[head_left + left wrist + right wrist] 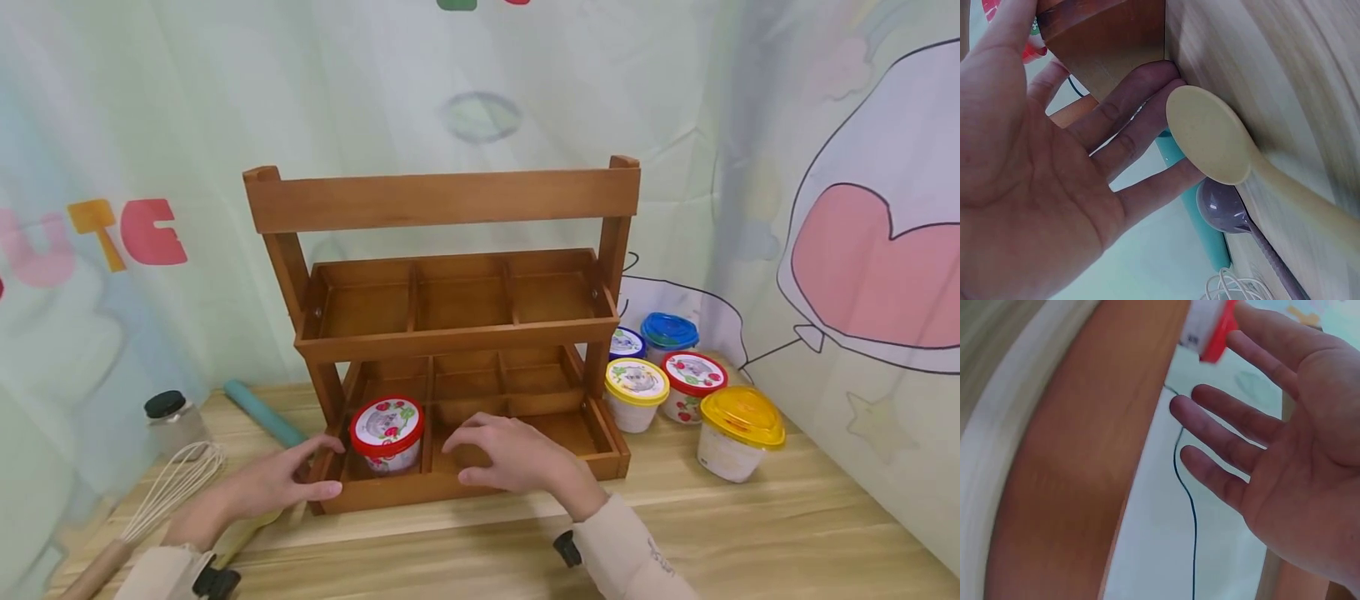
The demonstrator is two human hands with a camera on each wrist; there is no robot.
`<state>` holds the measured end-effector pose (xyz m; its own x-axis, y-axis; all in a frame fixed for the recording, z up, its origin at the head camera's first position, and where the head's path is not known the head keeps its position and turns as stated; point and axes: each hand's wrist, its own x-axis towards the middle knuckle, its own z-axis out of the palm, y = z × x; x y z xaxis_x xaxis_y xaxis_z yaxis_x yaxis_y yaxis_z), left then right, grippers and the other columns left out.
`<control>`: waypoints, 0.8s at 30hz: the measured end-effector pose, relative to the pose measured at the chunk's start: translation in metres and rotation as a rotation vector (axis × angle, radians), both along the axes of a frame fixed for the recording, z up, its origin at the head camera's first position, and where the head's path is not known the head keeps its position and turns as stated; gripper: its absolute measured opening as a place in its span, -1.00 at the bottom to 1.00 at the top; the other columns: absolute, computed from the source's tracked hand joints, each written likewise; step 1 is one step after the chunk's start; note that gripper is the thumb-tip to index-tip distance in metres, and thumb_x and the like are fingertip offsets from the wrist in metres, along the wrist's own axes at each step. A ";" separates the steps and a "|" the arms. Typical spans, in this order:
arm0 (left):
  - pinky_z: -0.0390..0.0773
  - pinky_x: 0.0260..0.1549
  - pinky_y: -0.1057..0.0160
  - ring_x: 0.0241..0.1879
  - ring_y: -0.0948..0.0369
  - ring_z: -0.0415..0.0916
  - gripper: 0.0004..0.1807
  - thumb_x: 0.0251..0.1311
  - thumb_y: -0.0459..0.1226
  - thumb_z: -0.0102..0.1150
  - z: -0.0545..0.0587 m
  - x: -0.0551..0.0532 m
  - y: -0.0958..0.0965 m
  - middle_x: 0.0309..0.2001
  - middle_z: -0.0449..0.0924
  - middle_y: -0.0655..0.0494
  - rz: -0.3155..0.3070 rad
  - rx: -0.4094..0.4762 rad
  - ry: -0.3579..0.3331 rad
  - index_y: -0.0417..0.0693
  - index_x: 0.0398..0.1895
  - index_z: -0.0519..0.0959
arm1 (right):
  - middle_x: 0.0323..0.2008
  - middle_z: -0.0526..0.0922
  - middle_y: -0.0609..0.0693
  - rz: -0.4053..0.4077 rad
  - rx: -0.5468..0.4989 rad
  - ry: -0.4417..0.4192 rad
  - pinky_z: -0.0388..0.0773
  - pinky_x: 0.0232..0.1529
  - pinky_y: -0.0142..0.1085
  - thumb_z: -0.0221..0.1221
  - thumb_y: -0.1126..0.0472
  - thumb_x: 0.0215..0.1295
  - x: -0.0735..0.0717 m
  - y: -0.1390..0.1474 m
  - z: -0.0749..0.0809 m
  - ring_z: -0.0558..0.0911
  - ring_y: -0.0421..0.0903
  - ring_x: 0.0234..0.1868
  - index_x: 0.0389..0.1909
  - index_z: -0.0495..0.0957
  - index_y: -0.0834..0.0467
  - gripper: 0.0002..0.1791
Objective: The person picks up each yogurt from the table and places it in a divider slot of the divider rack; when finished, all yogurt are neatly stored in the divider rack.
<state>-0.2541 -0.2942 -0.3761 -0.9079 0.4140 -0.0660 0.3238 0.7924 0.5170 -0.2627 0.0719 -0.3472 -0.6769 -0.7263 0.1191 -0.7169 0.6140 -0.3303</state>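
Note:
A paper tub with a red lid [387, 427] sits in the lower left compartment of a two-tier wooden rack [450, 340]. My left hand [262, 483] is at the rack's lower left corner, its fingers spread and holding nothing. In the left wrist view, that left hand [1054, 169] has its fingertips beside the rack's side and a cream spoon [1210, 134]. My right hand [510, 454] hovers over the lower tier's front, right of the tub, fingers loosely bent. The right wrist view has the right hand [1297, 437] holding nothing, near the red-lidded tub [1207, 328].
Right of the rack stand several lidded tubs, among them a yellow-lidded one [636, 392], a red-lidded one [693, 385] and an orange-domed one [738, 433]. On the left lie a whisk [168, 492], a jar [176, 421], a teal rod [262, 412] and a dark ladle [1222, 206].

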 end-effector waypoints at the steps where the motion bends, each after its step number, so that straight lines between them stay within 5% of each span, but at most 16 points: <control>1: 0.46 -0.27 -0.01 -0.21 0.10 0.47 -0.40 0.27 0.04 0.29 -0.001 0.000 0.000 -0.08 0.58 -0.04 -0.001 0.001 0.000 0.07 0.29 0.36 | 0.18 0.53 -0.11 -0.002 -0.002 -0.008 0.41 0.22 -0.01 0.27 0.03 0.38 0.000 0.006 0.001 0.49 -0.13 0.21 0.17 0.58 -0.09 -0.64; 10: 0.46 -0.29 0.00 -0.22 0.10 0.45 -0.39 0.28 0.04 0.29 0.000 0.000 0.000 -0.08 0.56 -0.05 -0.002 0.003 -0.013 0.06 0.30 0.35 | 0.07 0.61 -0.01 -0.033 -0.022 -0.059 0.49 0.11 -0.02 0.30 0.11 0.35 0.002 0.066 0.010 0.57 0.03 0.09 0.11 0.61 0.05 -0.66; 15: 0.47 -0.28 -0.01 -0.20 0.09 0.47 -0.39 0.28 0.03 0.29 0.002 -0.001 -0.002 -0.05 0.57 -0.07 -0.001 -0.003 -0.009 0.06 0.30 0.35 | 0.12 0.61 0.04 -0.094 -0.047 -0.129 0.49 0.14 0.04 0.29 0.07 0.36 0.004 0.099 0.027 0.55 0.08 0.16 0.13 0.60 0.07 -0.63; 20: 0.48 -0.27 -0.05 -0.18 0.08 0.49 -0.38 0.28 0.05 0.28 0.001 -0.002 -0.002 0.01 0.57 -0.10 0.003 -0.015 -0.002 0.07 0.31 0.35 | 0.11 0.61 0.03 -0.167 -0.092 -0.195 0.56 0.03 -0.06 0.27 0.03 0.37 0.007 0.132 0.045 0.58 0.02 0.02 0.17 0.57 0.07 -0.59; 24: 0.49 -0.26 -0.07 -0.17 0.07 0.50 -0.38 0.28 0.05 0.28 0.000 -0.002 -0.001 0.02 0.57 -0.11 0.001 -0.015 0.003 0.07 0.31 0.35 | 0.10 0.62 0.04 -0.205 -0.146 -0.169 0.56 -0.01 -0.08 0.28 0.04 0.36 0.008 0.161 0.051 0.59 0.06 0.03 0.17 0.57 0.12 -0.57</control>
<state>-0.2560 -0.2951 -0.3765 -0.9086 0.4118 -0.0699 0.3241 0.8006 0.5040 -0.2548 0.2331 -0.2960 -0.8268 -0.5560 0.0856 -0.5104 0.6775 -0.5297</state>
